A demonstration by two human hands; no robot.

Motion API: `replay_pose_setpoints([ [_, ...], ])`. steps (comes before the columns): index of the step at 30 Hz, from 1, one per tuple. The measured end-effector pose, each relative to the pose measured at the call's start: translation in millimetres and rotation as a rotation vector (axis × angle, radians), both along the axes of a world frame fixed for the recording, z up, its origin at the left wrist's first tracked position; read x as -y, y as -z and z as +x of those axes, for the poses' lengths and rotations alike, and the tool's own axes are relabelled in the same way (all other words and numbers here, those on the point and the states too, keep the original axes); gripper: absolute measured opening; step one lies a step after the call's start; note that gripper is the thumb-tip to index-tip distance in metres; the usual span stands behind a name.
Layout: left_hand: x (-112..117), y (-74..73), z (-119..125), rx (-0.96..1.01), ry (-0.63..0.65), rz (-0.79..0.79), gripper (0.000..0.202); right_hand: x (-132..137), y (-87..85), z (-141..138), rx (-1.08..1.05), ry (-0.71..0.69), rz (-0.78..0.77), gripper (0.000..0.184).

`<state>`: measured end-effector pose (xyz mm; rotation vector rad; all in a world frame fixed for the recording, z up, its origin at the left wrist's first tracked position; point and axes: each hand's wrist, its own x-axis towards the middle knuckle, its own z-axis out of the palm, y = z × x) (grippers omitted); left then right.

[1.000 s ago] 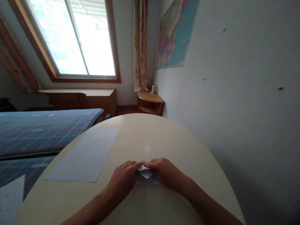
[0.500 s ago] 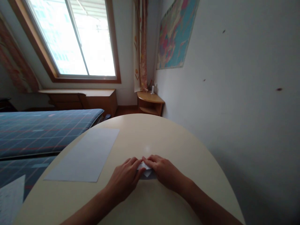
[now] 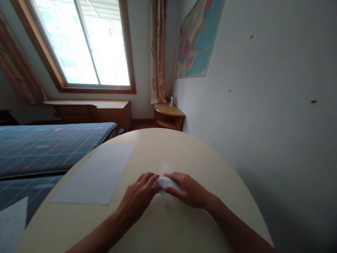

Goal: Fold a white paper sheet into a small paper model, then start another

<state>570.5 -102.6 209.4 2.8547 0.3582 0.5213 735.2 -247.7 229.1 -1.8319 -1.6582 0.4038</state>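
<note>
Folded white paper (image 3: pixel 165 182) sits between your 2 hands, on or just above the bench (image 3: pixel 179 151); contact unclear. Your left hand (image 3: pixel 139 189) has its grip clamped on the paper's left end, thumb nearer you, fingers on the far side; your right hand (image 3: pixel 188 189) pinches the opposite end likewise. This 2-ended hold probably steadies the paper and prevents its folds springing open. Left of the grip, well apart, 1 flat sheet (image 3: pixel 96 175) lies on the bench, perhaps placed there to leave working room.
</note>
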Motion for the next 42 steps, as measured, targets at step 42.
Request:
replay_pose_setpoints([
  [42,-19.3,6.4,-1.5,0.097,0.208,-0.270,0.022,1.7,11.8,19.3,-0.430,-0.050,-0.067,0.037],
])
